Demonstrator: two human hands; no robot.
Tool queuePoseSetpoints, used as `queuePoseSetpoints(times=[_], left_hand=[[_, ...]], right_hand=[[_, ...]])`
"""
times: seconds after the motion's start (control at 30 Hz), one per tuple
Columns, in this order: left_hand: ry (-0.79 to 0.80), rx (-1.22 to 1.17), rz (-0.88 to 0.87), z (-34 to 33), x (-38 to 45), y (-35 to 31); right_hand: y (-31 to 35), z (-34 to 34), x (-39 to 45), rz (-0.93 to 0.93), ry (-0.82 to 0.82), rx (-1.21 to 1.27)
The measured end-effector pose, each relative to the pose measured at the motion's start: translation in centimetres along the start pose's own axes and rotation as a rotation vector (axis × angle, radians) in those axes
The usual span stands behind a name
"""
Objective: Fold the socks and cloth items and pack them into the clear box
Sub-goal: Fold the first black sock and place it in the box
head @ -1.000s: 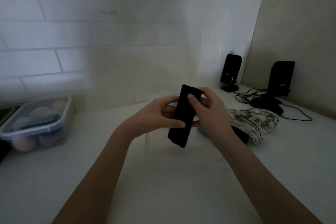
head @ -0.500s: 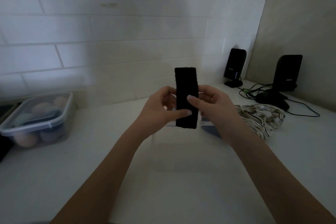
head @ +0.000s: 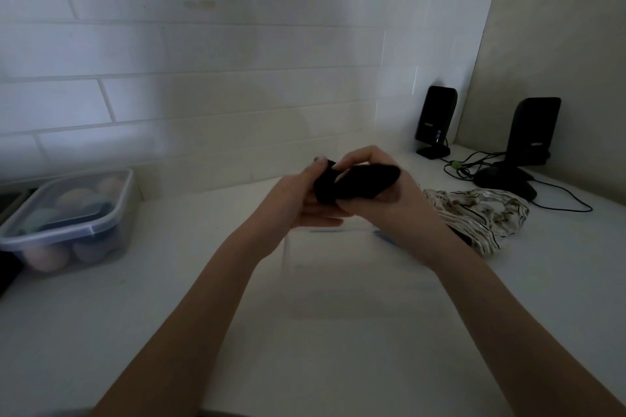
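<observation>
Both hands hold a black sock (head: 355, 184) above the white counter, in mid-air at the centre of the view. My left hand (head: 305, 203) grips its left end with the thumb on top. My right hand (head: 393, 203) wraps around its right part, which lies nearly level and is bent over. Below the hands stands the clear box (head: 342, 281), faint and see-through, with nothing visible inside it. A cream patterned cloth (head: 481, 217) lies crumpled on the counter to the right of the hands.
A lidded plastic container (head: 67, 223) with rounded pastel items sits at the left by the tiled wall. Two black speakers (head: 437, 120) (head: 531, 132) with a black mouse (head: 504, 179) and cables stand at the back right corner.
The black sock stood upright between the hands half a second ago; now it is turned sideways and bent over, with both hands closed more tightly around it.
</observation>
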State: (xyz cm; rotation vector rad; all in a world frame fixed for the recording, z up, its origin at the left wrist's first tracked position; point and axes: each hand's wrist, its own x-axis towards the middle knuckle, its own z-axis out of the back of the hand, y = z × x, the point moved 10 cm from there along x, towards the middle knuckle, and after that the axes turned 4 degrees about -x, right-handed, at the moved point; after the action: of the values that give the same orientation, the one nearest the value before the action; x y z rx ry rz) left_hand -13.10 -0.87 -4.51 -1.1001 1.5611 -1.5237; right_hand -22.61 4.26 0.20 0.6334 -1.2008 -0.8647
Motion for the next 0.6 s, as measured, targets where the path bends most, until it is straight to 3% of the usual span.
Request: queuePoseSetpoints(times=[0.1,0.3,0.6], left_hand=[[0.018,0.081,-0.108,0.0,-0.3,-0.5],[-0.026,-0.047,-0.165,0.4,-0.1,-1.1],[0.086,-0.067,-0.152,-0.8,-0.2,-1.0]], right_hand=[[0.0,-1.5,-0.2,0.01,0.091,-0.12],[-1.0,-0.2,0.3,-0.092,-0.013,-0.071],[-2.2,0.6,0.2,-0.198,-0.084,-0.106]])
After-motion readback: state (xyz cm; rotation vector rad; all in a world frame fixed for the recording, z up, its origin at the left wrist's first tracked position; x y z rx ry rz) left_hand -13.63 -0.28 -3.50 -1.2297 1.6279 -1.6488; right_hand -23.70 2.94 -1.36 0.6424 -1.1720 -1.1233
